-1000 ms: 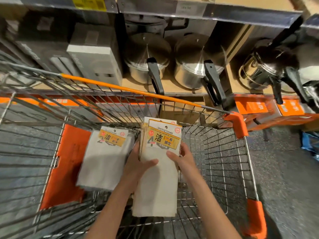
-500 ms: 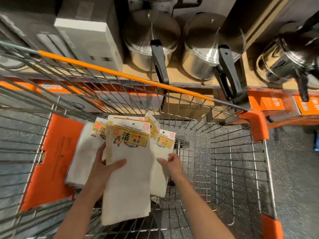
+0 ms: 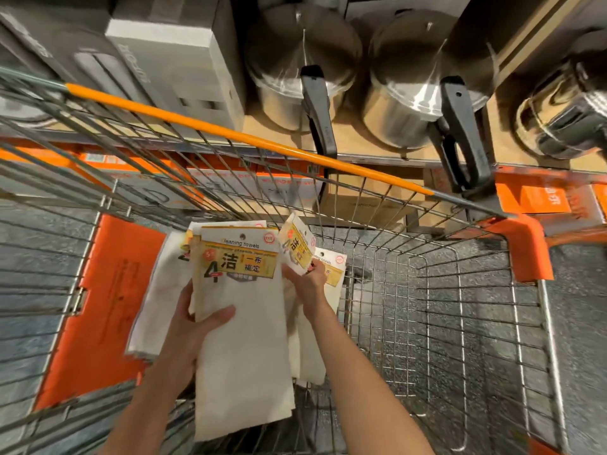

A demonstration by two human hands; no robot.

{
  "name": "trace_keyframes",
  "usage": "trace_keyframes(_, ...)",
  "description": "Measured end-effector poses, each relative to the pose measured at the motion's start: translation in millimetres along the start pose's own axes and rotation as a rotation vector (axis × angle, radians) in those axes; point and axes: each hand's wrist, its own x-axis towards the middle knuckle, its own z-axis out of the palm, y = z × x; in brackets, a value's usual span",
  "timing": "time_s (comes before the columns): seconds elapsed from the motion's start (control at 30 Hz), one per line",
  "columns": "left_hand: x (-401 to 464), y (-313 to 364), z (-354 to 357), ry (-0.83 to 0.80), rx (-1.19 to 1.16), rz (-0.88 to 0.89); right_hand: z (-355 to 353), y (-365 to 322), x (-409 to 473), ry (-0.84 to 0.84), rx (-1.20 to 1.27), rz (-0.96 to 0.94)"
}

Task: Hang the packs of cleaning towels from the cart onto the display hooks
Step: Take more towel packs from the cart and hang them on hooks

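Observation:
Inside the wire cart (image 3: 460, 323), my left hand (image 3: 193, 326) grips a stack of cleaning-towel packs (image 3: 243, 349), white cloths with yellow header cards, thumb across the front pack. My right hand (image 3: 305, 284) pinches another pack (image 3: 297, 247) by its header card, which is tilted and lifted to the right of the stack. One more pack (image 3: 333, 267) lies behind that hand, and another pack (image 3: 157, 290) lies to the left against the orange flap. No display hooks are in view.
An orange cart handle bar (image 3: 230, 133) crosses in front of a shelf with steel pots (image 3: 295, 60) and grey boxes (image 3: 184, 57). An orange child-seat flap (image 3: 108, 310) lines the cart's left side. Orange boxes (image 3: 542, 198) sit on a lower shelf at right.
My left hand carried the stack leftward in the cart. My right hand let go of the stack, moved to the packs behind it and lifted one by its header.

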Motion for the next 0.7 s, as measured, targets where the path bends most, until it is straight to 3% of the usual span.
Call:
trace_keyframes(0.17,1.7,-3.3,-6.3,0.02,-0.036,-0.019,0.2,5.5,9.5,-0.006,0.066,0.096)
trace_keyframes(0.5,-12.0,1.9,-3.6,-0.008,-0.073,-0.015,-41.0,-8.8,-19.7,-0.044,0.175,0.007)
trace_keyframes(0.7,-42.1,25.6,4.8,-0.025,-0.105,0.041,-74.8,-56.9,-73.2,-0.053,0.061,-0.21)
